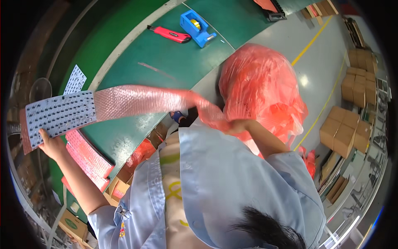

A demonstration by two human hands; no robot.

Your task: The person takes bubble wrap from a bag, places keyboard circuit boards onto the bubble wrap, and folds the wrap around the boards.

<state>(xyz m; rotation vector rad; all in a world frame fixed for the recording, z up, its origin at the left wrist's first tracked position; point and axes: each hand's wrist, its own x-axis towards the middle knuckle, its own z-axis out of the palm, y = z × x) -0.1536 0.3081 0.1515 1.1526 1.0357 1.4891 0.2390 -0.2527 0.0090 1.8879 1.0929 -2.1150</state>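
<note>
At the left, my left hand is closed on the near edge of a white circuit-board panel dotted with rows of small black parts, its thumb on top. The panel lies on one end of a long strip of pink bubble wrap, which stretches across the table to the right. My right hand is closed on the strip's other end, near my body; its fingers are partly hidden. Beyond the panel lies another white circuit-board panel. A stack of pink bubble-wrapped packs sits beside my left forearm.
On the green table lie a red utility knife and a blue tape dispenser. A big red plastic bag bulges at the table's right edge. Cardboard boxes stand along the right side.
</note>
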